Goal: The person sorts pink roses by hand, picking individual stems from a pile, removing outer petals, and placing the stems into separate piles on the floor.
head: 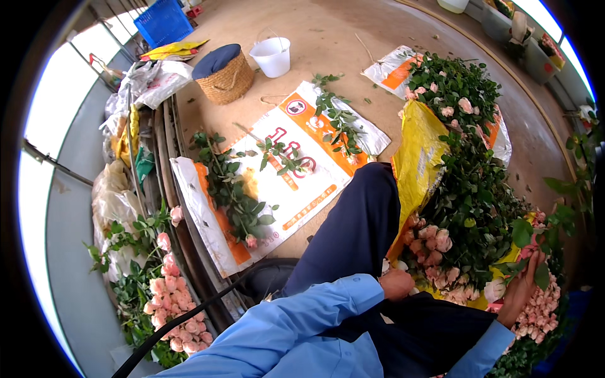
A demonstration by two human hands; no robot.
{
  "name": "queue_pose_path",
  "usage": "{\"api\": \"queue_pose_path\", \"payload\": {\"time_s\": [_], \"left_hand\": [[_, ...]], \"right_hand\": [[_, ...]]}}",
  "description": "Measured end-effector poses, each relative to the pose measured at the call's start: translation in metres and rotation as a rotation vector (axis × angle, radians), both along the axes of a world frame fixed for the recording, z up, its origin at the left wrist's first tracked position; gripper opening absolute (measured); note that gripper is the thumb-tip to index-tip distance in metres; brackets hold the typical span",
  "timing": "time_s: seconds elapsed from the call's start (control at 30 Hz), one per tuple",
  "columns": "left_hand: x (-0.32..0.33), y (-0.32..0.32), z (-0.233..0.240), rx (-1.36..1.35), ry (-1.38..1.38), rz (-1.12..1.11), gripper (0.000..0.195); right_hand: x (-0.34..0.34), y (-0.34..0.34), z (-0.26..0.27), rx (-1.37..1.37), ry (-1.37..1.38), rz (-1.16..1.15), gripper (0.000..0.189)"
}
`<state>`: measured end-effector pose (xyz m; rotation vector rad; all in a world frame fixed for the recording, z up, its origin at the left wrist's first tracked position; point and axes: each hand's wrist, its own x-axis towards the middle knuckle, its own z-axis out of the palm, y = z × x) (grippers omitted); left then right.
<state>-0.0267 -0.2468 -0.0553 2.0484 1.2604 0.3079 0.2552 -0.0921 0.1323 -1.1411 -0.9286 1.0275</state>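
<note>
My right hand (525, 279) is at the right, its fingers closed around a leafy rose stem (543, 279). Something pink (528, 248) shows at those fingertips; its kind is unclear. A pale pink rose bloom (495, 289) is just left of that hand. My left hand (396, 285) lies low between my knees, its fingers partly hidden, close to a pale bloom (401, 265). Whether it grips anything is unclear. Beside it, a large heap of pink roses (432, 243) with dense foliage lies against a yellow woven sack (418, 146).
Loose rose stems (231, 184) lie on a flattened white-and-orange sack (307, 198). More pink roses (172, 302) are piled at the left beside metal rails (189, 227). Farther off are a wicker stool (224, 78), a white bucket (272, 56) and a blue crate (163, 23).
</note>
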Motion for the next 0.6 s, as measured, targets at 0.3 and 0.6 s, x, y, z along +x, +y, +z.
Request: {"api": "queue_pose_path", "payload": {"time_s": [0.3, 0.6], "left_hand": [[0.0, 0.0, -0.005, -0.046, 0.025, 0.0, 0.019], [-0.006, 0.0, 0.01, -0.043, 0.019, 0.005, 0.019]], "right_hand": [[0.005, -0.005, -0.004, 0.006, -0.054, -0.031, 0.056], [-0.021, -0.016, 0.013, -0.041, -0.059, -0.109, 0.057]]}}
